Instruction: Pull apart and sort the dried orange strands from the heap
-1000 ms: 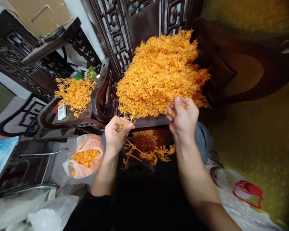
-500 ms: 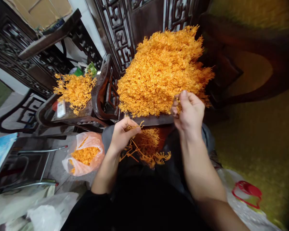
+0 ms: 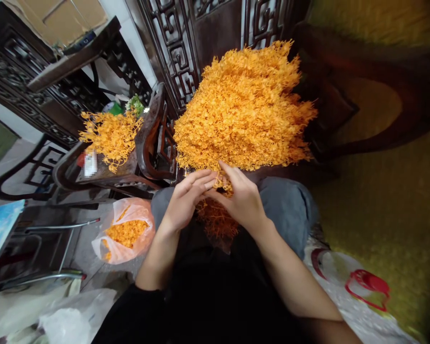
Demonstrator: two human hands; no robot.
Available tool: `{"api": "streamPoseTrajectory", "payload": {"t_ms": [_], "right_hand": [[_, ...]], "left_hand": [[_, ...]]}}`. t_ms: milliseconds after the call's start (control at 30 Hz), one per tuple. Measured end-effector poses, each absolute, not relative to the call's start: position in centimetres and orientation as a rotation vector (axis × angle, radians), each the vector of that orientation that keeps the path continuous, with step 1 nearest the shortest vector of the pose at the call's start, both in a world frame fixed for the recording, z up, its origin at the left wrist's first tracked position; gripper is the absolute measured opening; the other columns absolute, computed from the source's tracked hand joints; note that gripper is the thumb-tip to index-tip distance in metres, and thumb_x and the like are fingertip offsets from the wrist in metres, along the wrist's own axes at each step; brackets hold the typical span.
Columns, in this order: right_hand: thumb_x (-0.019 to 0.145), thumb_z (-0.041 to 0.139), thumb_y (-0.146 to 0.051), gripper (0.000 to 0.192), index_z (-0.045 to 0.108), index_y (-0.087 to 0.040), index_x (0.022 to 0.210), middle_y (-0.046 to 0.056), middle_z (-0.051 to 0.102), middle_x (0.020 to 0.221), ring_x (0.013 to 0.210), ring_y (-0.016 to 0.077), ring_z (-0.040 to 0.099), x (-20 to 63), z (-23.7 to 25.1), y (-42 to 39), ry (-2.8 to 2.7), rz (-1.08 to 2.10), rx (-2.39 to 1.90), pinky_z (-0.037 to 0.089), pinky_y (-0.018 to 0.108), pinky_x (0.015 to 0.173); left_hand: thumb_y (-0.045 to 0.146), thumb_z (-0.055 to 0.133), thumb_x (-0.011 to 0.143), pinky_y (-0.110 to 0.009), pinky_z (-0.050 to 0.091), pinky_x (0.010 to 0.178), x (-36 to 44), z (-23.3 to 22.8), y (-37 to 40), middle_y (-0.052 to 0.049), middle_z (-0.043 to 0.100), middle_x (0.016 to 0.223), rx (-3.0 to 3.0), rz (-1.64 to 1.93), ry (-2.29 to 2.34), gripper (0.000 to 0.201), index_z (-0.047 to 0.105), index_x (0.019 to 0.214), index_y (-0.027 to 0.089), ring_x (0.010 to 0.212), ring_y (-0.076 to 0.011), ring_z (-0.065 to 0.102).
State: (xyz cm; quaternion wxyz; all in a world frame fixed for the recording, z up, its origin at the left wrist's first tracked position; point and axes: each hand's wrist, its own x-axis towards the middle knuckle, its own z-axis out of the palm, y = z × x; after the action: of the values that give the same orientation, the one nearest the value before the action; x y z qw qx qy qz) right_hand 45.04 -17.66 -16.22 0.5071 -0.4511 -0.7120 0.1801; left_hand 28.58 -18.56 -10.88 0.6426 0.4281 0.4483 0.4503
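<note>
A big heap of orange plastic sprigs [image 3: 243,105] lies on the dark wooden seat in front of me. My left hand [image 3: 186,200] and my right hand [image 3: 241,198] meet just below its front edge, fingertips touching around a small orange sprig [image 3: 220,182]. More orange sprigs [image 3: 215,220] rest on my lap between my grey-trousered knees, partly hidden by both hands.
A smaller pile of orange sprigs [image 3: 109,136] sits on a carved chair at the left. A plastic bag [image 3: 125,231] holding orange bits lies on the floor. White bags [image 3: 71,317] are at lower left, a red-handled bag [image 3: 367,282] at right. Carved wooden panels [image 3: 186,43] stand behind.
My right hand came down and left from the heap's edge to meet my left hand. The branchy piece my left hand held has dropped to my lap.
</note>
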Motion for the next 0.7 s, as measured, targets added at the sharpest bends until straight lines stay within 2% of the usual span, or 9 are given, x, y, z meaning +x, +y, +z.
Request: {"api": "streamPoseTrajectory", "payload": {"t_ms": [67,167,267,300,400,467,567,633,700], "right_hand": [[0.094,0.072,-0.039,0.046,0.061,-0.016,0.133,0.014,0.071,0.116,0.108,0.0266,0.069,45.3,-16.5,-17.5,-1.641,0.456,-1.044,0.058,0.041,0.093],[0.096,0.07,-0.032,0.021,0.067,-0.019,0.113,0.007,0.071,0.097,0.09,0.0207,0.069,45.5,-16.4,-17.6,-1.586,0.545,-0.925,0.057,0.036,0.081],[0.096,0.07,-0.026,0.009,0.068,-0.021,0.103,0.004,0.071,0.093,0.086,0.0184,0.068,45.5,-16.1,-17.8,-1.571,0.63,-0.799,0.056,0.034,0.077],[0.096,0.07,-0.026,0.012,0.069,-0.022,0.107,0.004,0.072,0.095,0.088,0.0188,0.069,45.5,-16.1,-17.8,-1.572,0.65,-0.794,0.057,0.035,0.079],[0.094,0.072,-0.029,0.038,0.066,-0.024,0.131,0.006,0.075,0.106,0.097,0.0217,0.071,45.6,-16.1,-17.8,-1.576,0.695,-0.867,0.058,0.041,0.091],[0.095,0.071,-0.031,0.039,0.068,-0.026,0.133,0.006,0.075,0.11,0.1,0.0231,0.072,46.0,-16.2,-17.9,-1.545,0.705,-0.926,0.057,0.043,0.095],[0.095,0.069,-0.034,0.026,0.076,-0.028,0.12,0.006,0.076,0.102,0.086,0.0214,0.072,47.4,-16.3,-18.1,-1.296,0.699,-1.037,0.06,0.04,0.08],[0.096,0.068,-0.037,0.032,0.074,-0.029,0.126,0.004,0.074,0.091,0.067,0.0174,0.067,48.3,-16.1,-18.3,-1.161,0.793,-1.078,0.058,0.035,0.064],[0.099,0.064,-0.038,0.038,0.069,-0.028,0.136,0.002,0.071,0.085,0.058,0.0149,0.062,48.6,-15.5,-18.4,-1.242,0.939,-1.032,0.056,0.033,0.06]], "left_hand": [[0.031,0.075,0.088,-0.038,0.06,0.095,28.4,-10.2,-18.7,-0.013,0.073,0.129,1.038,1.035,1.06,0.04,0.066,0.125,0.018,0.115,-0.0244,0.071],[0.032,0.082,0.082,-0.032,0.065,0.075,28.4,-9.7,-18.3,-0.011,0.076,0.108,1.134,1.014,1.15,0.043,0.065,0.117,0.015,0.094,-0.0207,0.075],[0.033,0.087,0.075,-0.022,0.057,0.051,28.7,-9.9,-17.7,-0.005,0.072,0.088,1.155,0.972,1.172,0.045,0.067,0.11,0.013,0.072,-0.0151,0.07],[0.033,0.088,0.075,-0.02,0.053,0.047,28.7,-10.1,-17.5,-0.004,0.071,0.083,1.154,0.963,1.155,0.043,0.068,0.107,0.013,0.066,-0.0132,0.068],[0.032,0.087,0.076,-0.017,0.042,0.044,28.7,-10.8,-17.1,-0.001,0.066,0.07,1.118,0.995,1.084,0.034,0.071,0.099,0.013,0.055,-0.0082,0.059],[0.031,0.087,0.074,-0.016,0.038,0.044,28.3,-11.0,-16.8,0.0,0.064,0.066,1.044,1.074,1.085,0.031,0.073,0.094,0.014,0.052,-0.0062,0.054],[0.029,0.091,0.066,-0.014,0.036,0.045,27.3,-10.9,-16.5,0.001,0.064,0.066,0.896,1.305,1.144,0.033,0.073,0.089,0.014,0.053,-0.0049,0.053],[0.028,0.092,0.064,-0.014,0.035,0.046,26.9,-10.7,-16.4,0.001,0.063,0.066,0.856,1.377,1.153,0.034,0.073,0.088,0.014,0.053,-0.0046,0.053],[0.028,0.091,0.066,-0.014,0.034,0.046,27.0,-10.4,-16.6,0.002,0.061,0.066,0.873,1.31,1.123,0.034,0.072,0.09,0.015,0.053,-0.0049,0.052]]}}
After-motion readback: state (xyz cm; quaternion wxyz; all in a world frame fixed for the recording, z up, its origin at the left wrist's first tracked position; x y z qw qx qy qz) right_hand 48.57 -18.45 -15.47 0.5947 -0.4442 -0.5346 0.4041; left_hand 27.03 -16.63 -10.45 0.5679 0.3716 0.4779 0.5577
